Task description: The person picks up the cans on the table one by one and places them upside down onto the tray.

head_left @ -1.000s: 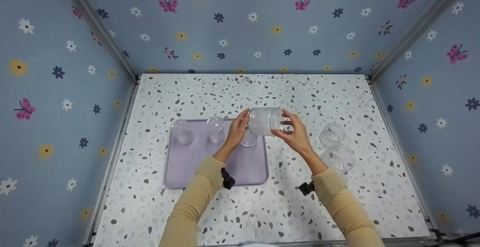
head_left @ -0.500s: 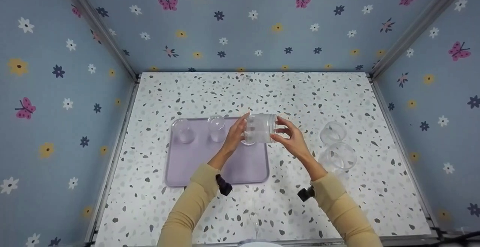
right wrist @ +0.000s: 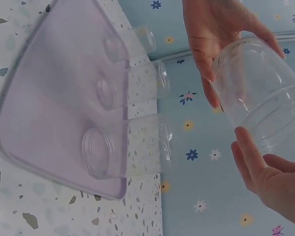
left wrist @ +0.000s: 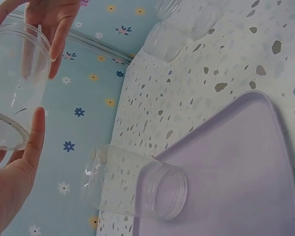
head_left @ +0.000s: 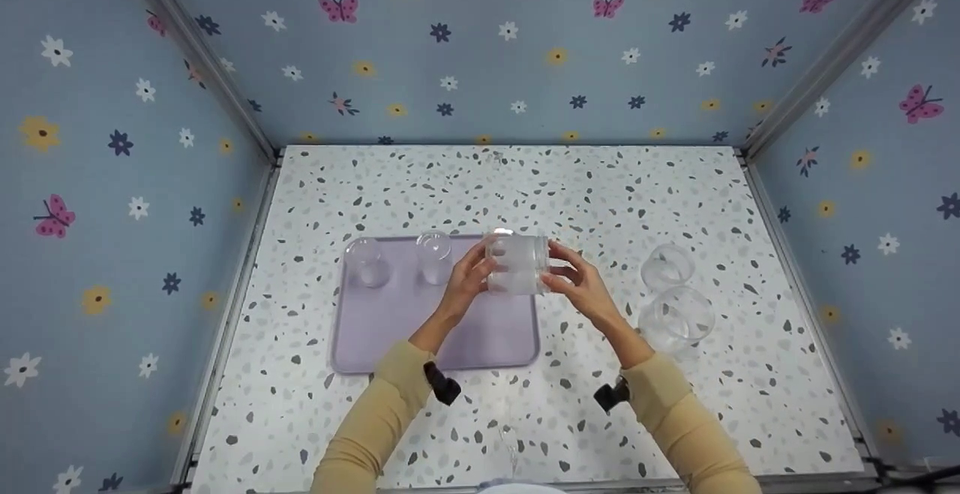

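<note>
A clear, wide-mouthed plastic jar is held sideways above the right part of a lilac tray. My left hand grips its base end, fingers and thumb spread around it. At the ridged mouth end, my right hand holds the jar with thumb and fingers. The right wrist view shows the see-through jar between both hands, with no lid visible. Several similar jars, including a left one and a middle one, stand in a row along the tray's far edge. The nearest tray jar is partly hidden in the head view.
Two more clear jars stand on the speckled table to the right, a farther one and a nearer one. Flower-patterned walls close off the back and both sides. A black wrist camera sits on each sleeve.
Both hands have brought the jar slightly nearer to the body and a little left, still sideways. The grip looks much the same, and the other jars stay put.
</note>
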Available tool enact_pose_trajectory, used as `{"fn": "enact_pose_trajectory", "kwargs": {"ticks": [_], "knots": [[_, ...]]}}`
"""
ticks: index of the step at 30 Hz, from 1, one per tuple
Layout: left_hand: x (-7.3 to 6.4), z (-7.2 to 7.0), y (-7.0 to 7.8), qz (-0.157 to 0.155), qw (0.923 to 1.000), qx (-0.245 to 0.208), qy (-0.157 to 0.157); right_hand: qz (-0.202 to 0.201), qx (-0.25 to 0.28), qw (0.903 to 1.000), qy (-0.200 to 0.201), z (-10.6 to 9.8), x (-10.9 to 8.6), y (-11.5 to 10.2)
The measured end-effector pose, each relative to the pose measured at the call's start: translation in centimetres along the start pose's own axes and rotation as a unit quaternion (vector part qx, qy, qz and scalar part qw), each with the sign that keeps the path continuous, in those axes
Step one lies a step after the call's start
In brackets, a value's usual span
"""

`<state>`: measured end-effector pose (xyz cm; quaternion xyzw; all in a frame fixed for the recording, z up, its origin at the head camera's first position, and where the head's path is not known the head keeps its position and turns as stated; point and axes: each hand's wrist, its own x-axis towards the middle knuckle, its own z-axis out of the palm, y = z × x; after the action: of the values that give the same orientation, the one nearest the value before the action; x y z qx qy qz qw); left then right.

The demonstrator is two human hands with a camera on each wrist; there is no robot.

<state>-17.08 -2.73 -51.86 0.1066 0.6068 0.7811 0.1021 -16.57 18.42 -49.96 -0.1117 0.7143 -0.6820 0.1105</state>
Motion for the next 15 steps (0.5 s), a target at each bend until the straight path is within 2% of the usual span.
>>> {"fn": "enact_pose_trajectory", "kwargs": {"ticks": [3,9,15], "knots": [[-0.3,0.0,-0.2,0.019,0.9998,0.004,0.010,0.000,-0.001,0.9997,-0.023,0.2,-0.3,-0.6],[-1.0,-0.2,-0.2,0.055,0.9981,-0.016,0.023,-0.010,0.011,0.9980,-0.061,0.2,-0.2,-0.5],[-1.6,-0.6,-0.2,0.056,0.9975,-0.004,0.042,-0.019,-0.026,0.9978,-0.057,0.2,-0.3,-0.5]]}}
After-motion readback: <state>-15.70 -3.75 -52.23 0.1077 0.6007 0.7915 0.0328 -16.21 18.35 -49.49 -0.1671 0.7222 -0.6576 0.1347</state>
